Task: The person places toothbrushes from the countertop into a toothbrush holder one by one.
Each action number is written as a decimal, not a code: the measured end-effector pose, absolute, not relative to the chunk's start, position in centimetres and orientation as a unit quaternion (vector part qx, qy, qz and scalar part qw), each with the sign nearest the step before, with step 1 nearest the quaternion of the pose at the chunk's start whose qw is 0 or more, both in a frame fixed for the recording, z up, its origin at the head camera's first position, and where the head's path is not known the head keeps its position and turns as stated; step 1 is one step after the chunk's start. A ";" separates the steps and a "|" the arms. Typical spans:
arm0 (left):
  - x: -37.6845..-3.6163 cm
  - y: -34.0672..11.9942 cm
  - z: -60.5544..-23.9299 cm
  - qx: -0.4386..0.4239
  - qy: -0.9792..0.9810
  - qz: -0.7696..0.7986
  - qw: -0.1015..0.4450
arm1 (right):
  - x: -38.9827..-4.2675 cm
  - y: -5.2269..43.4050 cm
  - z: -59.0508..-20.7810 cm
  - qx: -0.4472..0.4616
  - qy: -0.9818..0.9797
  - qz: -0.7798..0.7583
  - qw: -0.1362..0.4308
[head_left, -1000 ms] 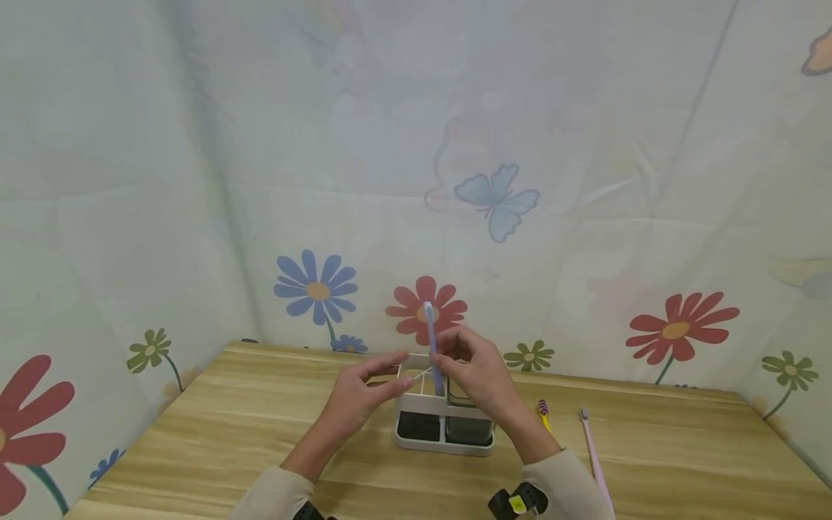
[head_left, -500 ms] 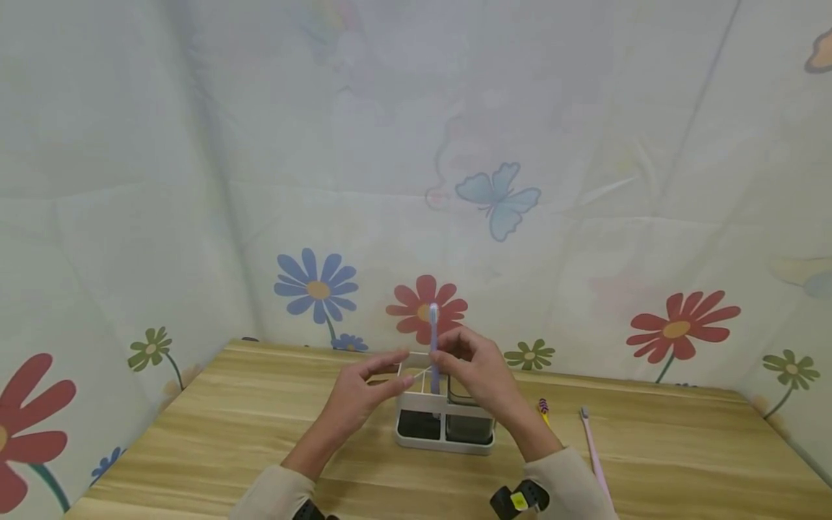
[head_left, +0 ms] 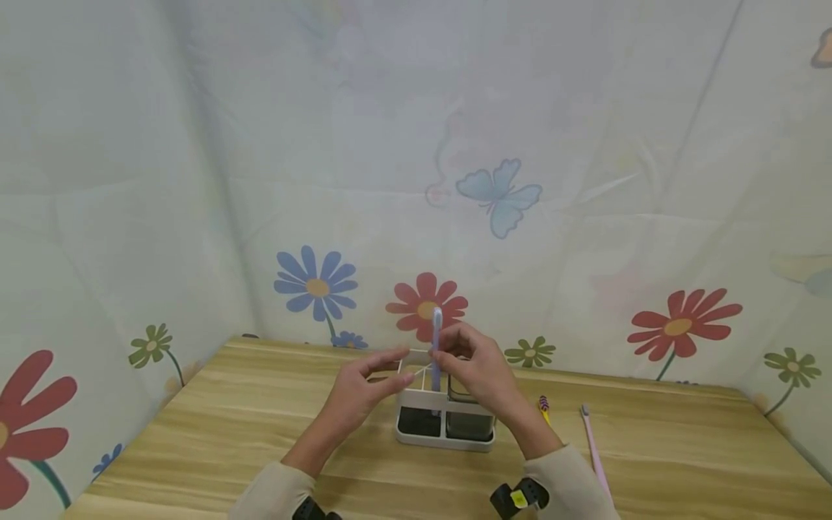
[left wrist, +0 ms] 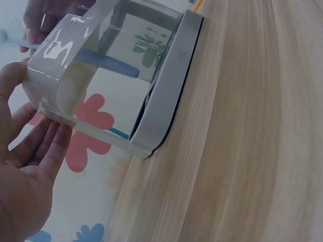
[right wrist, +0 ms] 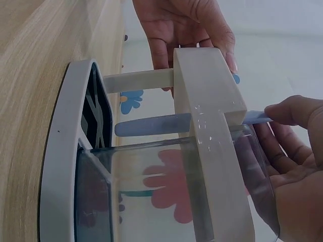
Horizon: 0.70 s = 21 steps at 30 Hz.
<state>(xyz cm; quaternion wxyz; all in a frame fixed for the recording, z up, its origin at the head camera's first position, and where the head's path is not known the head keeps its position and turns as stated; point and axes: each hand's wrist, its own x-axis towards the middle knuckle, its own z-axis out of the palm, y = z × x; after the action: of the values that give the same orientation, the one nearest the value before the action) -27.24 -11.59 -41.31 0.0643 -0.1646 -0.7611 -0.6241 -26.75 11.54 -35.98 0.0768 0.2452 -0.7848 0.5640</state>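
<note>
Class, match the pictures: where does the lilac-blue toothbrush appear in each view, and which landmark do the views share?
Head: the lilac-blue toothbrush stands upright, below and just right of centre.
Left wrist: the toothbrush slants across the upper left.
Right wrist: the toothbrush runs roughly level across the middle.
Shared landmark: the white holder.

Glossy white plastic holder (right wrist: 212, 131), transparent smooth cup (right wrist: 151, 191), smooth plastic toothbrush (right wrist: 154, 125), wood-grained tabletop (left wrist: 252, 126).

Three toothbrushes (head_left: 437, 332) (head_left: 544, 409) (head_left: 594, 455), two hands (head_left: 357, 393) (head_left: 482, 370)
One white holder (head_left: 445, 442), one clear cup (right wrist: 146, 201), two sleeves (head_left: 276, 495) (head_left: 573, 485), one table (head_left: 273, 404).
</note>
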 end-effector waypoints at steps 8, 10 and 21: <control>-27.1 -11.6 -41.2 -0.166 -0.764 -0.620 0.062 | -26.6 11.6 -35.9 0.233 -0.791 0.561 0.074; -27.1 -11.6 -41.1 -0.166 -0.763 -0.621 0.061 | -26.6 11.6 -35.9 0.235 -0.792 0.559 0.073; -27.2 -11.6 -41.2 -0.170 -0.762 -0.622 0.063 | -26.8 11.8 -36.0 0.254 -0.792 0.550 0.079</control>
<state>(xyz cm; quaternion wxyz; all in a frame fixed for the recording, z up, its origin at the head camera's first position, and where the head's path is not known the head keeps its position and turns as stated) -27.19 -11.58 -41.19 0.0628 -0.1697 -0.7620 -0.6218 -26.78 11.79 -35.96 0.0787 0.2536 -0.7920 0.5497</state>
